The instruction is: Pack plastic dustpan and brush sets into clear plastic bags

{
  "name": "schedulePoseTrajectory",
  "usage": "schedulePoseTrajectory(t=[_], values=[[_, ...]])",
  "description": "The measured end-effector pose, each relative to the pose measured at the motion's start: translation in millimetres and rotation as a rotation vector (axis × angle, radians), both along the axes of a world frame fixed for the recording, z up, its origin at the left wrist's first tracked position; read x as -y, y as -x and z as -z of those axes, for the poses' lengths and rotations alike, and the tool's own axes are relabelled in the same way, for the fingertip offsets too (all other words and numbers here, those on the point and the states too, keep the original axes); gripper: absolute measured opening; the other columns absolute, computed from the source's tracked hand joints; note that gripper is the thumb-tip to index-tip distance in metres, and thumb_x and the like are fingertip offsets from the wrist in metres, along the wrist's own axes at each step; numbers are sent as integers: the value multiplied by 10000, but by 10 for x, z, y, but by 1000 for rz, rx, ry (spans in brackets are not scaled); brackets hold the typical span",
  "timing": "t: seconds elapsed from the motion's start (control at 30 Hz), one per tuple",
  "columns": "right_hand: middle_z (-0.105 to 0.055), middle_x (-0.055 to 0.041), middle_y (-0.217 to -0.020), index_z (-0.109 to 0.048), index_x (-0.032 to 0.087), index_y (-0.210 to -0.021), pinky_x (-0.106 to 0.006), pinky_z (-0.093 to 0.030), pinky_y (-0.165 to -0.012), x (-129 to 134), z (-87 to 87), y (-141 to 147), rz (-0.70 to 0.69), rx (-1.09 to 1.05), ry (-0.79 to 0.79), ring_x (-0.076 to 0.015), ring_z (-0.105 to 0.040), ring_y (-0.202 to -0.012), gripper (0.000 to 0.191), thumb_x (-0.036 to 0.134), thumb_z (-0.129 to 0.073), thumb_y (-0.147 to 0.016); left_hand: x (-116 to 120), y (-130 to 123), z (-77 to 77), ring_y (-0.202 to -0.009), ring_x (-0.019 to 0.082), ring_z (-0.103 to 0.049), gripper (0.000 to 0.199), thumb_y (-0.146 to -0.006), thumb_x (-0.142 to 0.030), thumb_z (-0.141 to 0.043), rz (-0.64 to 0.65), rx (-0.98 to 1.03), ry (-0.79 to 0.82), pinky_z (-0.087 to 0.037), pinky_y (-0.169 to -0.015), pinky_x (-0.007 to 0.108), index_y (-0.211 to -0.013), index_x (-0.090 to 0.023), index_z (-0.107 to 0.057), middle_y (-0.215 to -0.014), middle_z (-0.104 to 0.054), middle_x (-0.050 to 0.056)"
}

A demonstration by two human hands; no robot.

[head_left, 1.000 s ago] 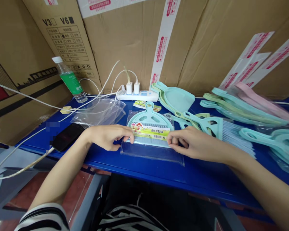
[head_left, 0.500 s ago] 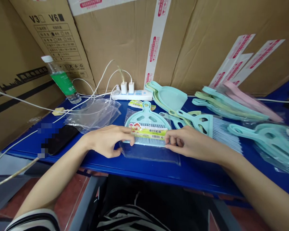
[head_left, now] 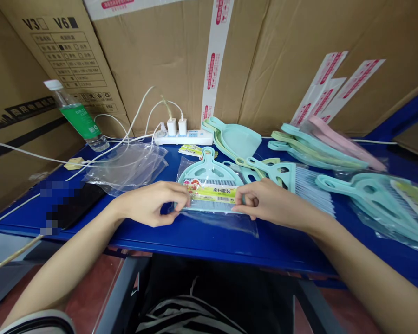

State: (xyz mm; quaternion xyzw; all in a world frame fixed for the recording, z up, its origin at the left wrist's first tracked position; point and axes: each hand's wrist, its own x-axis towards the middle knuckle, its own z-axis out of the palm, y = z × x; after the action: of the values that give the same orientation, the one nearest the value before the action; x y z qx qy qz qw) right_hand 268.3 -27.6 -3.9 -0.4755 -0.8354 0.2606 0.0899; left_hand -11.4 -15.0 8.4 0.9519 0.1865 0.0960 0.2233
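Pinching inward, the left hand (head_left: 148, 204) and right hand (head_left: 268, 204) now sit closer together, fingers (head_left: 238, 208) closed on the label card (head_left: 211, 193) of a mint dustpan set (head_left: 211, 170), with a clear plastic bag (head_left: 218, 224) at 6 o'clock.

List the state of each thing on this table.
Dustpan-and-brush set, in a clear bag, label card on top.
Left hand, pinching the set's left edge.
Right hand, pinching the set's right edge.
Power strip, two white chargers plugged in.
Water bottle, capped, tilted.
Phone, screen dark.

One bagged dustpan (head_left: 209, 174), one power strip (head_left: 191, 138), two chargers (head_left: 172, 126), one water bottle (head_left: 79, 118).
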Motion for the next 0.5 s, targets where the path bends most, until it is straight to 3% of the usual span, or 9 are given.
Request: schedulePoseTrajectory(t=[0.17,0.3,0.4,0.5], values=[[-506,99,-422,-524,221,-681,-271,-351,-604,4,-20,17,-7,27,-28,-127,-518,-475,181,249,-650,-809,6,-24,16,-730,136,-556,128,-770,-70,-452,-67,-11,-56,-431,-688,253,-776,-192,-492,-799,-610,8],[-487,103,-419,-535,219,-709,-273,-332,-593,10,-21,11,-26,51,-78,-122,-491,-465,148,239,-641,-810,35,-83,66,-776,157,-569,109,-824,-147,-512,-70,-34,-167,-441,-710,267,-919,-184,-551,-878,-618,30],[-490,107,-414,-541,222,-721,-274,-321,-579,15,-19,5,-35,77,-106,-115,-470,-433,130,243,-639,-804,43,-113,74,-774,158,-569,86,-869,-162,-487,-43,-57,-205,-440,-700,265,-855,-192,-566,-857,-608,29],[-516,107,-415,-529,224,-731,-270,-334,-588,18,-28,6,-29,78,-74,-116,-498,-435,131,247,-631,-810,35,-107,43,-714,141,-555,183,-902,-144,-431,-32,-49,-165,-432,-668,253,-763,-189,-541,-777,-587,17]])
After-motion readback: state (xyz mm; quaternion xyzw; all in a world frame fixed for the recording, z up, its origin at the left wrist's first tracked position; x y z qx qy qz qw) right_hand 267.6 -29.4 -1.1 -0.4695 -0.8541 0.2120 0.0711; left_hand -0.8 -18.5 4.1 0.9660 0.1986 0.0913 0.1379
